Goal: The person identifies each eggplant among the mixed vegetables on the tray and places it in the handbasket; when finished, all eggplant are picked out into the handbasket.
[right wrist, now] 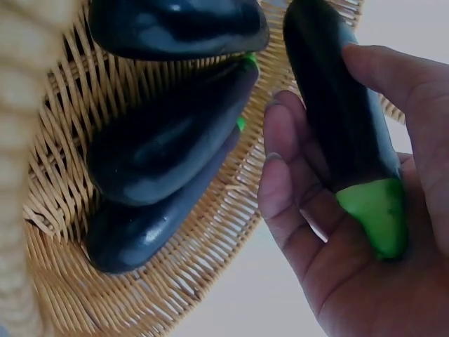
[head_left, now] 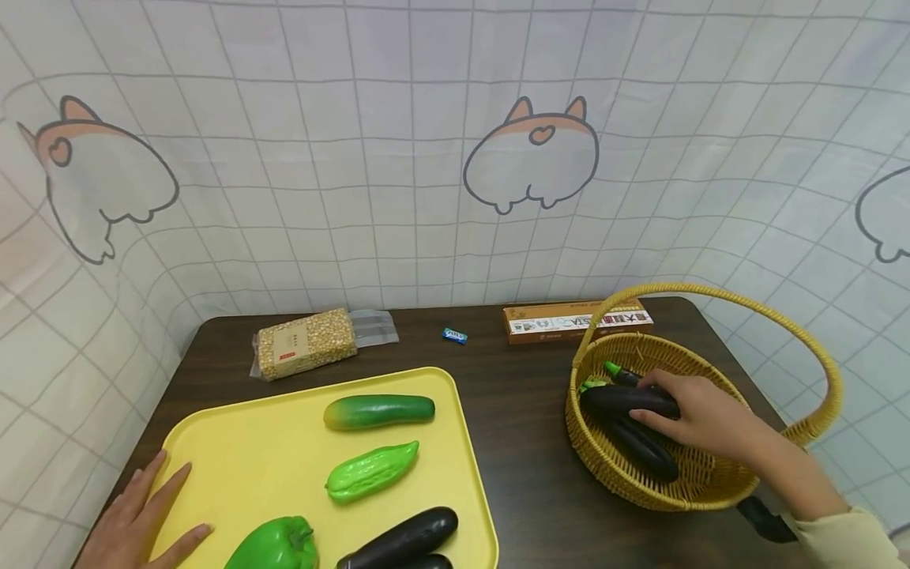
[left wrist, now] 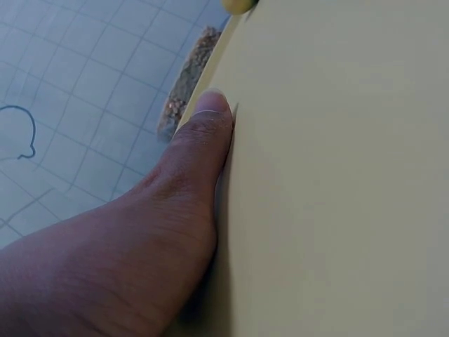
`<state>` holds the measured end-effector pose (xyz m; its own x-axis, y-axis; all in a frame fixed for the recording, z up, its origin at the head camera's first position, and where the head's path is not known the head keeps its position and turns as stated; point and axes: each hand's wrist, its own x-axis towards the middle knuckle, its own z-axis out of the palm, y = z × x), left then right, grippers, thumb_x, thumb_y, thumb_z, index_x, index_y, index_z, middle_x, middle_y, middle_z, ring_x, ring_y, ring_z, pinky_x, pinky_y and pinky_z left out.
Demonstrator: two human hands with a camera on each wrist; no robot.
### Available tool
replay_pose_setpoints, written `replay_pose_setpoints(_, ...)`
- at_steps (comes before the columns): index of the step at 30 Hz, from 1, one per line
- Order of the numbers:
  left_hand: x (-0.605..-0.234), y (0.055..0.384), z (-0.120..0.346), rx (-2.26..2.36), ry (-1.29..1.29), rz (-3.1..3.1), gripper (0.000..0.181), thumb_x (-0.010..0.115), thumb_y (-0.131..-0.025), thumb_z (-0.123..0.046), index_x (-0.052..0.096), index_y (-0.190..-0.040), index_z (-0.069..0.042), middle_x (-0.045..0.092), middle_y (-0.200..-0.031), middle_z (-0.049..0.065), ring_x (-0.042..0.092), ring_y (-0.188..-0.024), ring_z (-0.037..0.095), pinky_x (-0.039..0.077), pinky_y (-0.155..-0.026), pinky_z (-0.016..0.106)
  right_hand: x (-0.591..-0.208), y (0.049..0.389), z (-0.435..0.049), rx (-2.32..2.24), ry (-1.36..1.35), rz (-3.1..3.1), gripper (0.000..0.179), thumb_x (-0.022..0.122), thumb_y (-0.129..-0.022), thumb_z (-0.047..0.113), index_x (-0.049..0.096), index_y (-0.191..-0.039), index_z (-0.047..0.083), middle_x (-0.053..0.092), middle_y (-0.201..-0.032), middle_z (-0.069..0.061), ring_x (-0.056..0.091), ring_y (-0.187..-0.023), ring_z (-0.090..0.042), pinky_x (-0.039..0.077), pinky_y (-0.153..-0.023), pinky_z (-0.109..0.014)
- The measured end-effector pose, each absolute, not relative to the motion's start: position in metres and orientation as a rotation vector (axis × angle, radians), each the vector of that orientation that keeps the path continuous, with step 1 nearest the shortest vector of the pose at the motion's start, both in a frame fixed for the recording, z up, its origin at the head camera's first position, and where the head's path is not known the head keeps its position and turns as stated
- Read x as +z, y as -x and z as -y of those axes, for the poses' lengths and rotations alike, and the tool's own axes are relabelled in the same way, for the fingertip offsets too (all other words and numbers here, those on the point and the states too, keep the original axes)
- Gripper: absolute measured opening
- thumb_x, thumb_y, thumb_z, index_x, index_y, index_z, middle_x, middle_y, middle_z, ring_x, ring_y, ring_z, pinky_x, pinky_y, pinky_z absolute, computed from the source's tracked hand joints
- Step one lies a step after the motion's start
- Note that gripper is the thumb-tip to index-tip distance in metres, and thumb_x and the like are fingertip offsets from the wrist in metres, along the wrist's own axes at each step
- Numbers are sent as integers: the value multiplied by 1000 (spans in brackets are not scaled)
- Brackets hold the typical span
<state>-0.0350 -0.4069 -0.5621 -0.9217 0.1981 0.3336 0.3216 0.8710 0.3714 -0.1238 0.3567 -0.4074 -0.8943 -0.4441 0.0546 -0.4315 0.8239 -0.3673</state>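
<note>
My right hand [head_left: 700, 411] reaches into the yellow wicker basket [head_left: 640, 502] and grips a dark eggplant [head_left: 614, 401] between thumb and fingers. The right wrist view shows the held eggplant [right wrist: 344, 112] with its green cap [right wrist: 382, 214] toward the palm. Beside it, several other glossy eggplants [right wrist: 168, 133] lie in the basket. At the left rim of the yellow tray [head_left: 242, 442], my left hand [head_left: 131, 518] rests with its fingers spread. Its thumb [left wrist: 200, 133] lies straight along the tray edge in the left wrist view.
On the tray lie a green-and-yellow long vegetable [head_left: 379, 411], a bitter melon [head_left: 373, 472], a green bell pepper [head_left: 270, 545] and eggplants [head_left: 405, 537]. A bag of corn kernels [head_left: 306, 344], a small blue packet [head_left: 454, 336] and a long box [head_left: 547, 322] line the back. The basket's handle [head_left: 775, 320] arches high.
</note>
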Motion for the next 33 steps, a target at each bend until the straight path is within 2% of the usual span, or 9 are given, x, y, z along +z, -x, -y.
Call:
replay_pose_setpoints(4,-562,36,407,-598,406,2741,98,88,-87,-33,34,-167,-14,10,-175,15,7,-158,43,-9,-125,41,-408,122,-354,-543,722,-2973,36,77,-100,38,69,-119,7,68,-90,12,62,-70,-1,55,-64,-33)
replay_pose_setpoints(8,-562,36,406,-597,398,2750,99,88,-88,-34,33,-168,-15,9,-175,14,5,-158,44,-11,-125,44,-403,122,-353,-550,774,-3027,26,78,-99,36,73,-111,13,69,-94,15,66,-80,-3,58,-68,-34)
replay_pose_setpoints(15,-561,34,406,-620,384,2765,98,87,-89,-34,32,-168,-15,8,-175,14,4,-158,46,-11,-125,49,-392,124,-345,-549,898,-3126,14,82,-96,30,74,-104,22,68,-93,21,65,-81,2,59,-67,-34)
replay_pose_setpoints(24,-562,34,407,-618,385,2759,99,88,-88,-33,32,-168,-15,8,-175,14,5,-157,47,-10,-125,49,-384,125,-324,-569,1072,-3152,16,85,-93,25,74,-104,25,66,-93,25,63,-81,5,59,-67,-34)
replay_pose_setpoints(29,-561,35,407,-615,391,2756,99,88,-88,-33,32,-168,-15,8,-175,14,4,-158,47,-10,-125,49,-383,127,-309,-630,1157,-3111,21,85,-93,20,73,-108,25,68,-97,21,63,-83,4,59,-68,-32)
replay_pose_setpoints(33,-562,34,407,-627,388,2771,99,87,-89,-33,31,-168,-15,7,-175,14,3,-158,47,-12,-124,51,-383,129,-293,-631,1169,-3082,18,83,-95,24,73,-111,24,69,-102,18,65,-86,1,59,-71,-31)
